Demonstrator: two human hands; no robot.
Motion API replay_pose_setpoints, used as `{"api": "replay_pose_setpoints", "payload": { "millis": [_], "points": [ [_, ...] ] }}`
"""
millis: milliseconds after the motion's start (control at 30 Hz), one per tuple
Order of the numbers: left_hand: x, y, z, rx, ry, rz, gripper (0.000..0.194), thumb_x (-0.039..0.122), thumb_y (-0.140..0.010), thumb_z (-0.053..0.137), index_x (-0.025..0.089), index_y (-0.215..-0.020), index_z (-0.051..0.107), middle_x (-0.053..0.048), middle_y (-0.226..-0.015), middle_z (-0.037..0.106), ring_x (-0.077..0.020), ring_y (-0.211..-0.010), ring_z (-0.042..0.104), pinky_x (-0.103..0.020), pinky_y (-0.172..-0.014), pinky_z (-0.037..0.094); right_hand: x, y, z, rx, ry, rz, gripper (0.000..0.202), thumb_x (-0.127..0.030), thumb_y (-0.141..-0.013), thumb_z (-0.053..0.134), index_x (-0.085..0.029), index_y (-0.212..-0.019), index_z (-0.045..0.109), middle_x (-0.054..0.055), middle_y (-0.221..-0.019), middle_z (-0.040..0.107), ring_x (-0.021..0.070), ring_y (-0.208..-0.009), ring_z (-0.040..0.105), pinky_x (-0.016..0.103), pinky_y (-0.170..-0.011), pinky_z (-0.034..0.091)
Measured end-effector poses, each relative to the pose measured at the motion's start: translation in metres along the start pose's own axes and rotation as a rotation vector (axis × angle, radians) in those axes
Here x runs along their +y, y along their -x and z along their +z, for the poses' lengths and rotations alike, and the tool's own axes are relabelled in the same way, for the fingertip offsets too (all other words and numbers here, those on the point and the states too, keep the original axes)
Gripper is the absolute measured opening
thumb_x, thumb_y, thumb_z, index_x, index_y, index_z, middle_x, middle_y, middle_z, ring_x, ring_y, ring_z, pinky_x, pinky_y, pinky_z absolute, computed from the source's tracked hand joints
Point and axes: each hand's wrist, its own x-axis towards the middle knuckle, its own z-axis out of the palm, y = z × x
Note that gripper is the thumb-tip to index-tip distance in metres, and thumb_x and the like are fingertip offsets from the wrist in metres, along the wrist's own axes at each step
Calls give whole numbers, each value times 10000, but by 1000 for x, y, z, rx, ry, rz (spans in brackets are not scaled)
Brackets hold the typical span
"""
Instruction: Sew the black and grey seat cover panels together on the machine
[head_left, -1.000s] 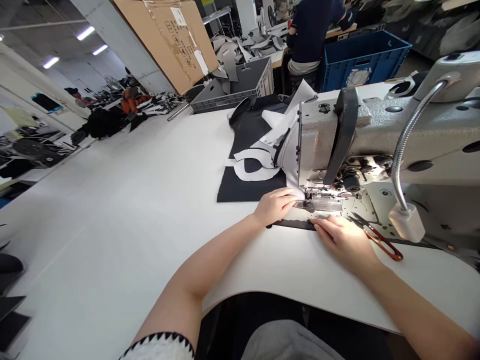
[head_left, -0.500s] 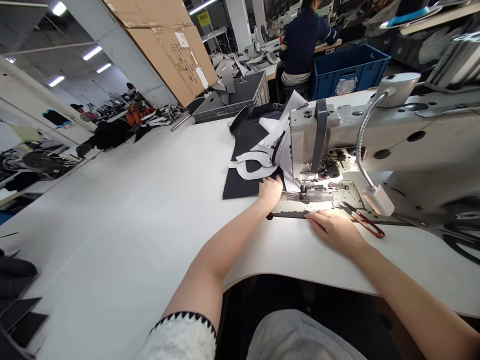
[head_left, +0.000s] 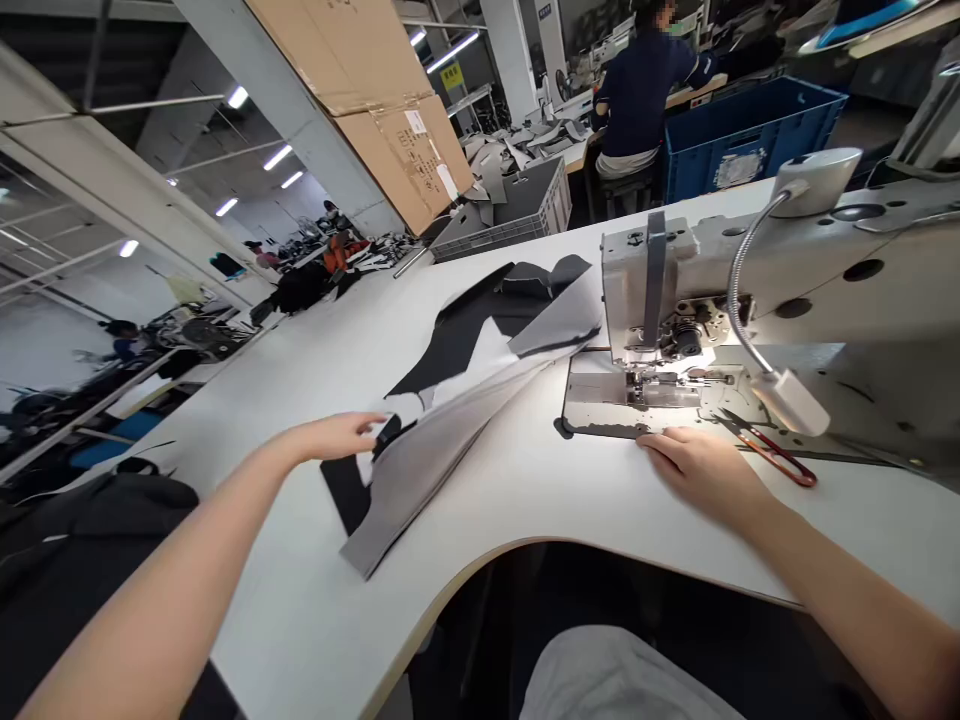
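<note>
My left hand [head_left: 341, 436] is closed on the near end of a fabric piece [head_left: 442, 435], grey on top with black and white parts beneath. Black fabric [head_left: 469, 318] spreads behind it, towards the machine. At the right stands a sewing machine [head_left: 795, 275], its needle area lit and no fabric under the needle. My right hand [head_left: 701, 468] lies flat with fingers outstretched, the tips at the front edge of the machine's bed plate [head_left: 600, 418]. Just right of it lie thread snips [head_left: 780, 455] with red-orange handles.
A lamp [head_left: 791, 400] on a bendy neck hangs over the machine bed. Behind the table [head_left: 300, 560] are a grey crate [head_left: 551, 200], cardboard boxes [head_left: 405, 160] and a blue bin [head_left: 750, 140]. A co-worker [head_left: 641, 95] sits beyond. Dark fabric [head_left: 97, 560] is piled at left.
My left hand has moved left and towards me, drawing the fabric away from the needle area across the table. The right hand stays at the bed plate. The view has turned left.
</note>
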Motion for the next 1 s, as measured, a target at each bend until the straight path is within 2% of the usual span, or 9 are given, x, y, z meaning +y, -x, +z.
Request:
{"api": "replay_pose_setpoints", "payload": {
  "millis": [133, 267, 333, 433, 533, 600, 700, 800, 1000],
  "points": [
    [82, -4, 29, 143, 16, 201, 539, 538, -887, 437, 231, -1329, 464, -78, -1342, 571, -261, -1167, 579, -330, -930, 481, 3, 4, 5, 48, 29, -63, 319, -267, -976, 367, -211, -978, 681, 18, -725, 607, 161, -637, 575, 289, -532, 352],
    [157, -13, 77, 172, -293, 416, 307, 297, -880, 508, 143, -1143, 544, -162, -1077, 668, -319, -987, 648, -383, -785, 509, 1, 6, 5, 103, 82, -176, 322, -223, -977, 362, -177, -1119, 647, 56, -839, 646, 174, -697, 597, 295, -565, 424],
    [162, -10, 89, 121, -325, 489, 202, 183, -853, 475, 156, -1021, 584, -124, -918, 690, -293, -845, 675, -348, -693, 501, -4, 0, 5, 132, 107, -220, 359, -169, -963, 368, -166, -1258, 572, 117, -1100, 647, 217, -928, 623, 333, -713, 495],
    [143, 7, 89, -94, -280, 643, 120, 163, -784, 498, 199, -832, 601, -54, -735, 662, -239, -656, 651, -283, -532, 429, -17, -21, 12, 172, 128, -219, 461, -126, -929, 395, -137, -1387, 451, 192, -1427, 450, 310, -1308, 429, 491, -1000, 429],
    [129, 30, 76, -357, -263, 746, 78, 267, -776, 562, 217, -726, 595, -18, -632, 609, -203, -551, 591, -269, -437, 326, -29, -45, 28, 123, 83, -240, 527, -80, -890, 400, -87, -1417, 410, 208, -1413, 474, 298, -1330, 420, 524, -1081, 366],
    [136, 38, 66, -392, -245, 815, 193, 371, -812, 575, 217, -698, 591, -2, -607, 588, -181, -530, 565, -266, -441, 320, -34, -55, 40, 73, 45, -277, 516, -60, -876, 401, -74, -1389, 450, 190, -1336, 559, 254, -1254, 513, 454, -1064, 415],
    [169, 24, 59, -65, -180, 991, 272, 331, -941, 411, 210, -844, 635, -29, -794, 661, -179, -710, 607, -271, -613, 431, -38, -56, 50, 52, 37, -298, 476, -57, -869, 406, -48, -1334, 510, 186, -1296, 591, 246, -1217, 549, 414, -1037, 456],
    [213, -19, 69, 348, -167, 1068, 364, 245, -964, 311, 180, -1159, 611, -98, -1134, 653, -244, -1032, 576, -360, -869, 446, -38, -46, 49, 70, 54, -290, 457, -54, -841, 416, 10, -1276, 546, 221, -1269, 596, 292, -1216, 543, 447, -1033, 460],
    [262, -77, 107, 431, -81, 1000, 479, 238, -901, 362, 200, -1356, 508, -58, -1460, 458, -291, -1315, 409, -434, -991, 413, -25, -22, 33, 110, 228, -379, 410, 12, -808, 409, 23, -1160, 620, 225, -1171, 644, 280, -1156, 585, 368, -998, 492]
  ]
}}
